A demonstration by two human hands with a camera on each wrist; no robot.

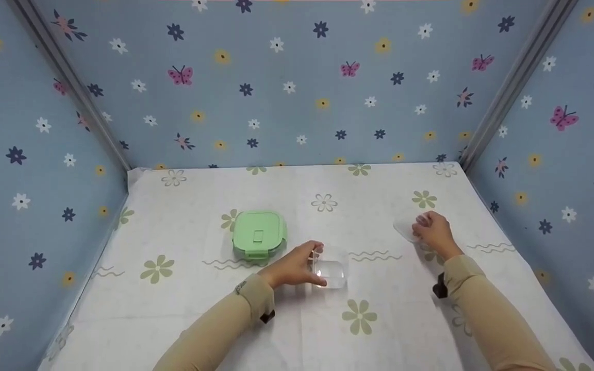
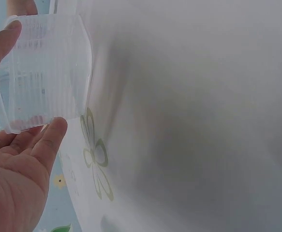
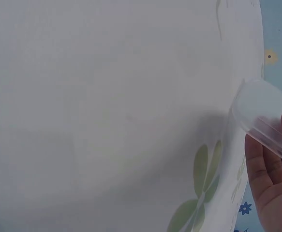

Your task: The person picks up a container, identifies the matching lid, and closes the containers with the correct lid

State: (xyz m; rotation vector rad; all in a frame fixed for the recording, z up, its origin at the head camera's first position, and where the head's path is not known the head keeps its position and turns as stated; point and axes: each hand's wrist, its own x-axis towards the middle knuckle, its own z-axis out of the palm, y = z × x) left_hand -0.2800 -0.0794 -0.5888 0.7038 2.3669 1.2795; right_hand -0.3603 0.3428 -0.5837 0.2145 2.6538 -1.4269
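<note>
A clear plastic container (image 1: 331, 273) stands near the middle of the table, its ribbed wall (image 2: 49, 72) showing in the left wrist view. My left hand (image 1: 297, 265) grips it from the left, thumb on one side and fingers on the other. Over to the right, my right hand (image 1: 433, 233) pinches a clear plastic lid (image 1: 405, 229) by its edge. In the right wrist view the lid (image 3: 266, 108) is tilted, with the thumb above and the fingers (image 3: 261, 166) below. Whether the lid touches the cloth I cannot tell.
A green lidded lunch box (image 1: 259, 232) sits left of the clear container, close to my left wrist. White flowered cloth (image 1: 173, 309) covers the table. Blue patterned walls (image 1: 286, 82) enclose the back and both sides, with grey metal posts (image 1: 513, 87) at the corners.
</note>
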